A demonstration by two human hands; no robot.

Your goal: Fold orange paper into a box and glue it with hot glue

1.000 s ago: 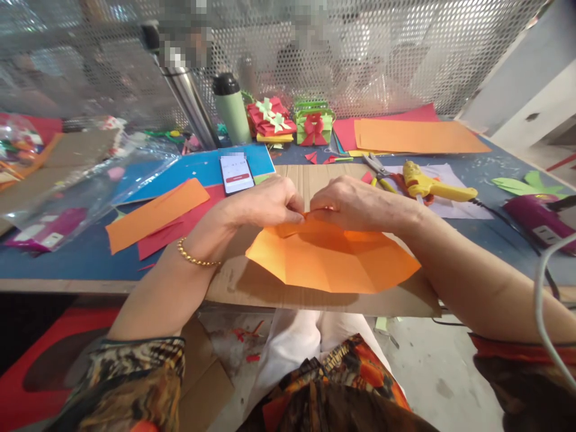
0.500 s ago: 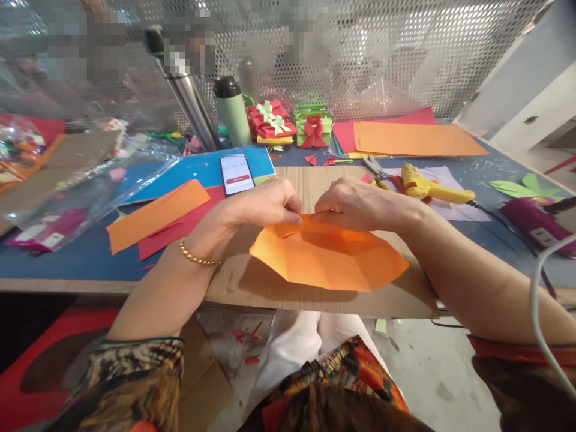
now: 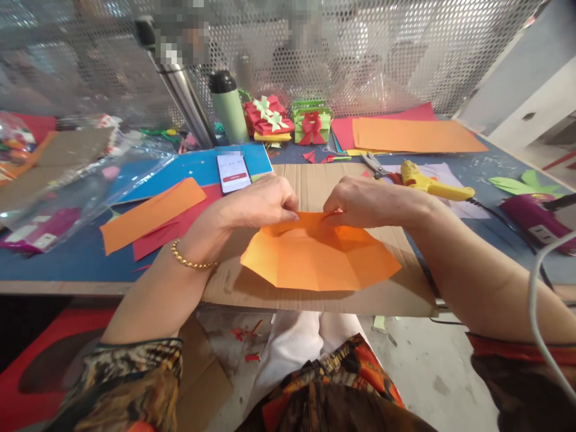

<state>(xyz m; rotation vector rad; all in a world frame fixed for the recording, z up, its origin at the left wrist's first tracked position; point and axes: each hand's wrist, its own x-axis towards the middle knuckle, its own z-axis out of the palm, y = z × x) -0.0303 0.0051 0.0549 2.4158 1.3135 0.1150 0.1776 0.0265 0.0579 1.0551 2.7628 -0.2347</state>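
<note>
An orange creased paper [image 3: 319,261] is held over a brown cardboard sheet [image 3: 297,300], its near edge spread toward my body. My left hand [image 3: 272,201] pinches the far edge of the paper on the left, fingers curled. On the right of the same edge, my right hand [image 3: 348,203] grips it with thumb and bent fingers. A narrow gap of orange paper lies between the two hands. The fingertips beneath and behind the fold are partly hidden.
A phone [image 3: 233,173] lies on a blue sheet beyond my left hand. Scissors [image 3: 375,167] and a yellow glue gun [image 3: 432,183] lie beyond my right hand. Farther back stand a green bottle [image 3: 228,108], a steel flask [image 3: 186,99] and small paper boxes [image 3: 311,126].
My hands have moved slightly apart along the paper's far edge. The paper has shifted a little to the left, and its near side looks more spread.
</note>
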